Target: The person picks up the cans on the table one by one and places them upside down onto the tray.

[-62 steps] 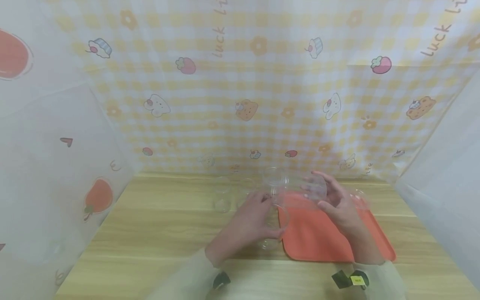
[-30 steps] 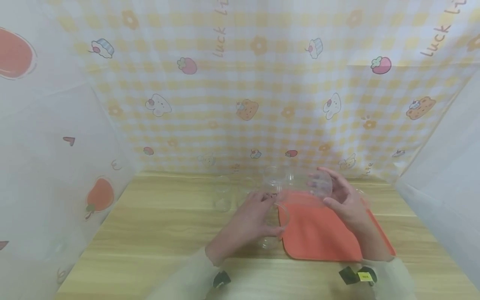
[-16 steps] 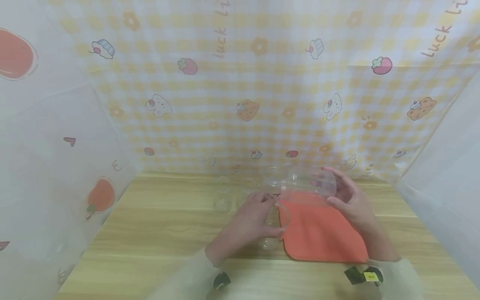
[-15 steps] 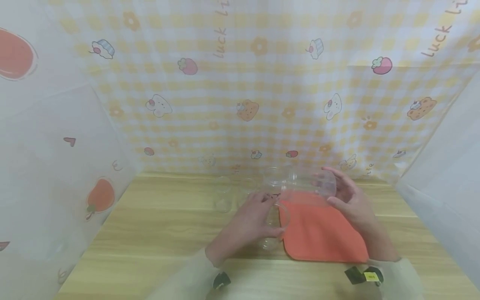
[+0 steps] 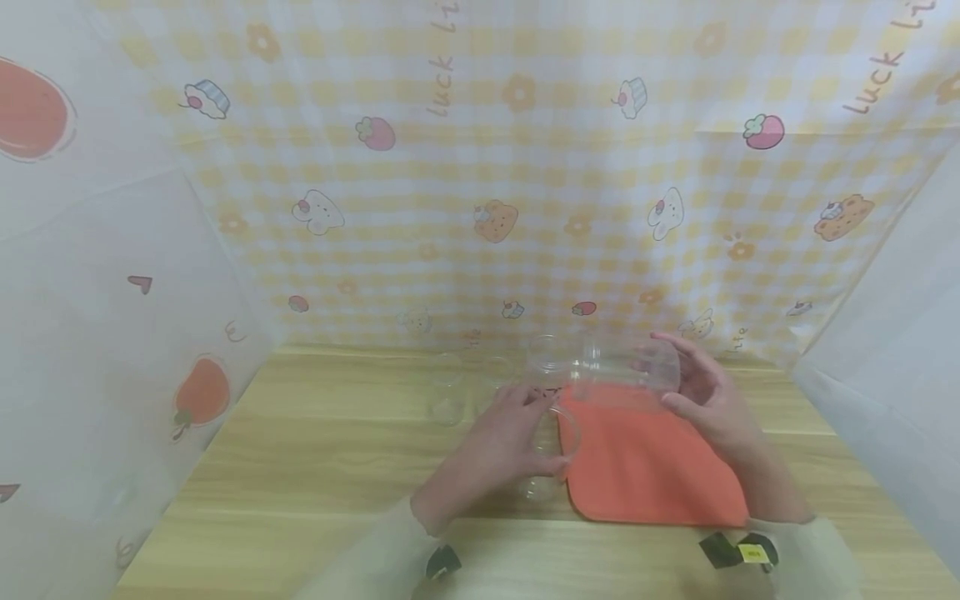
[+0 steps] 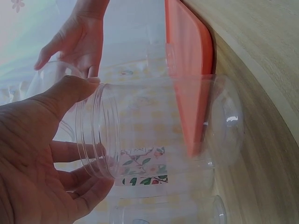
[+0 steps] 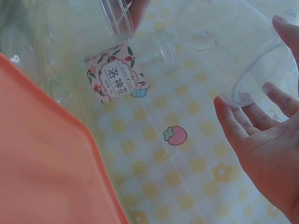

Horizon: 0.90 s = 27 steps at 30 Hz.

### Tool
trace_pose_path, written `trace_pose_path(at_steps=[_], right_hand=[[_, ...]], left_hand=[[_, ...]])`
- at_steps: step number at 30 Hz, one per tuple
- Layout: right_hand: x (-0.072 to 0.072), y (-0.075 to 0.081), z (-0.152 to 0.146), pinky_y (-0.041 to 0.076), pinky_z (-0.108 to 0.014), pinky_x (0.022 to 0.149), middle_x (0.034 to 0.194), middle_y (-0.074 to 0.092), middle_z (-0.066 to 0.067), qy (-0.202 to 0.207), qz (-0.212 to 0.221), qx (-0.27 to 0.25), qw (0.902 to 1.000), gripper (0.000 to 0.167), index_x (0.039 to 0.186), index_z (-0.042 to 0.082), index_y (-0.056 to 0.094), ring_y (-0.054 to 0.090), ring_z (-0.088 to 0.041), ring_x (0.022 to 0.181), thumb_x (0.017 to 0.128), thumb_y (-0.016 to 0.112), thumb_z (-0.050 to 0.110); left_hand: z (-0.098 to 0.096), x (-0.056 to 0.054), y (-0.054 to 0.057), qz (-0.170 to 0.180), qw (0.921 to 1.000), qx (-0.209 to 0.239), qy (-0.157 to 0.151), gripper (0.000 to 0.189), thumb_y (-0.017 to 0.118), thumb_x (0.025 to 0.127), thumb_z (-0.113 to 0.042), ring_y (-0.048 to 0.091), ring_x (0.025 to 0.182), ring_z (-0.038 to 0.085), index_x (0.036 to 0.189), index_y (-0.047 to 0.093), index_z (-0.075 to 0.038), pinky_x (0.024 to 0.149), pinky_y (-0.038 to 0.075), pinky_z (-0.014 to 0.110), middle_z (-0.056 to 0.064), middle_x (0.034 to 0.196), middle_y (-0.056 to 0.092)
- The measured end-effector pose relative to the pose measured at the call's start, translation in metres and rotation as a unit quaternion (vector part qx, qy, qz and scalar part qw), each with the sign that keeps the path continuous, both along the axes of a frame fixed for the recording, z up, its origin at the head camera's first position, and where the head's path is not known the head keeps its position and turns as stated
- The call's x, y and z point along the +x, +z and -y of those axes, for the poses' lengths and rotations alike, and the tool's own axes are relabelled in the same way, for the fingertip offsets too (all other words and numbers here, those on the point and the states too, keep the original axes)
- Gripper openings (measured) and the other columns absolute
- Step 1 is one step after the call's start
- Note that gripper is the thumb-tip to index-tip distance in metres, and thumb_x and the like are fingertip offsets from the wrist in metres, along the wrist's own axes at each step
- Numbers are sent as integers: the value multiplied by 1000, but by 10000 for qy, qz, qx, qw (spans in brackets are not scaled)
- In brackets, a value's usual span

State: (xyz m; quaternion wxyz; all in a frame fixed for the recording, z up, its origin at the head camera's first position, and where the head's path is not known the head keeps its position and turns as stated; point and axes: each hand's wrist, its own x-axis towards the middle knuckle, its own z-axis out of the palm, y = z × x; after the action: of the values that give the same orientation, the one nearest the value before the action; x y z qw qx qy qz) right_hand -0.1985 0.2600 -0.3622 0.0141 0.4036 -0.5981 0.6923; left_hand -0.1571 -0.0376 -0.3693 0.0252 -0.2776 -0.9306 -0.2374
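My left hand (image 5: 513, 437) grips an upright clear plastic jar (image 6: 154, 121) round its threaded neck. The jar stands on the table at the left edge of an orange-red tray (image 5: 652, 471), and its mouth is uncovered. Above the tray's far part, my right hand (image 5: 708, 400) holds a second clear jar (image 5: 626, 367) lying sideways, mouth to the left. Thumb and fingers curve round its base in the right wrist view. Behind my left hand, a label (image 7: 117, 77) with red flowers and Chinese characters shows on another jar (image 5: 547, 354), partly hidden.
More clear jars, one at the left (image 5: 446, 387) and one beside it (image 5: 497, 371), stand on the wooden table (image 5: 315, 467). A yellow-checked curtain (image 5: 420, 183) closes off the back, and white sheeting (image 5: 97, 333) hangs at the left side.
My right hand has drawn its sideways jar steadily to the right, away from the jar under my left hand. The left hand stays where it was.
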Motion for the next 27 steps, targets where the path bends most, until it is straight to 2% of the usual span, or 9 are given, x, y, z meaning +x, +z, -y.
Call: trace_pose_path(at_steps=[7,14,20,27], right_hand=[[1,0,-4,52,-40,98,147,44,-31,-162,-76,64,9998,68,151,-15,25,53,-37,129,91,55,-23],[3,-2,-11,54,-33,95,148,48,-22,-463,-131,256,9985,69,152,-12,28,56,-30,128,90,55,-24],[4,-2,-15,55,-31,92,147,49,-21,-432,-145,272,9986,69,152,-13,28,55,-30,128,91,58,-22],[5,0,-18,57,-29,87,150,44,-19,-668,-55,565,9961,71,152,-10,31,57,-27,126,88,57,-25]], left_hand=[[0,1,0,-37,10000,-6,-4,89,86,78,-49,47,125,23,150,51,-9,99,48,33,5,135,55],[0,0,-2,-11,10000,17,-8,89,86,78,-49,46,127,24,150,51,-9,101,48,34,5,136,54],[0,0,-2,-5,10000,16,10,89,86,79,-48,47,127,24,150,50,-9,101,47,35,5,135,54],[-1,0,-1,153,9998,110,83,91,87,78,-48,48,120,21,152,48,-12,95,49,31,2,129,54]])
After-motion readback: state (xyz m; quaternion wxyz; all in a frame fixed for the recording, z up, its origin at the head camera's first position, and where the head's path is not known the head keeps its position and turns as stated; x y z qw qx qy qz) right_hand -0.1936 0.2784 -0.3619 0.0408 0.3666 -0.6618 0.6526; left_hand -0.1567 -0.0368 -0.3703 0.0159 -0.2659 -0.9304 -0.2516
